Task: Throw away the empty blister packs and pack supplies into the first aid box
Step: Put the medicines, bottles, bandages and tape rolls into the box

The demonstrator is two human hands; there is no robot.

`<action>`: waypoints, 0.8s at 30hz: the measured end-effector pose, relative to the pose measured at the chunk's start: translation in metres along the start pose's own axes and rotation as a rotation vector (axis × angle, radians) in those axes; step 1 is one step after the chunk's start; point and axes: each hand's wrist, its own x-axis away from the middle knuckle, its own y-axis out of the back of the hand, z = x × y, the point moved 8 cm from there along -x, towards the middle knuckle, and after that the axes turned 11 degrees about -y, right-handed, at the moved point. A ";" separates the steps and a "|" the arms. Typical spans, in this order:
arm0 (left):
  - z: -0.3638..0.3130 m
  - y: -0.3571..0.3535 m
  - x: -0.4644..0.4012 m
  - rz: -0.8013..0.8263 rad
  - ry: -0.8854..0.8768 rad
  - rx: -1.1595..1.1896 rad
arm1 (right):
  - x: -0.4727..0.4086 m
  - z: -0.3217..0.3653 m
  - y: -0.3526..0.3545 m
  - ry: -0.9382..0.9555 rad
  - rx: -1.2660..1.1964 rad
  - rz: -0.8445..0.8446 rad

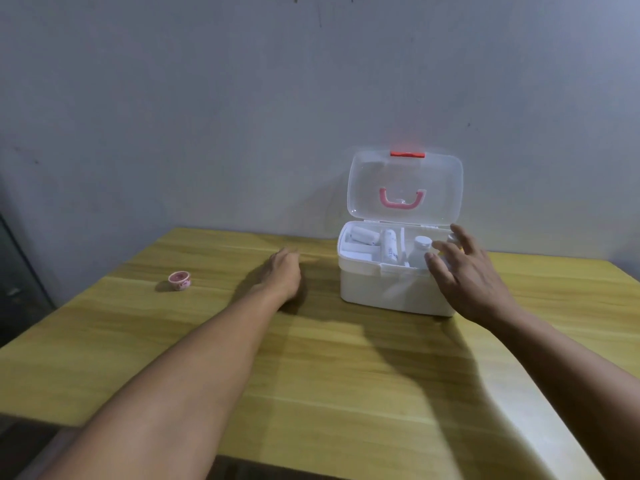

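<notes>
A white rectangular plastic first aid box (394, 292) is seen standing on a yellowish wood-grain table (311, 358), near the table's far edge, with its clear plastic lid (405, 188) raised upright behind it against the grey wall (207, 98). A pink curved handle (401, 199) and a red latch (407, 154) are carried on that lid. In the box's top tray a white bandage roll (363, 236) is laid at the left, a white tube (389, 249) beside it, and a clear bottle with a white cap (420, 252) toward the right. The right hand (464, 268) is held over the box's right front corner, fingers spread wide apart, nothing gripped; whether the fingertips touch the bottle cannot be told. The left hand (285, 271) is laid on the table just left of the box, its fingers turned away and curled from view, so its grip cannot be judged. Well to the left of the box, a small pink round cup (179, 280) is seen standing alone on the table
</notes>
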 end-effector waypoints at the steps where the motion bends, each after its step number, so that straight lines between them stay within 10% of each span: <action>1: 0.000 0.005 0.003 -0.026 -0.009 -0.006 | 0.001 0.000 0.000 0.002 0.008 0.000; 16: 0.105 0.092 0.069 -0.152 0.247 -0.347 | 0.000 0.002 -0.001 0.007 0.036 0.010; 24: 0.117 0.095 0.079 -0.141 0.300 -0.136 | 0.003 0.003 0.001 -0.012 0.011 0.048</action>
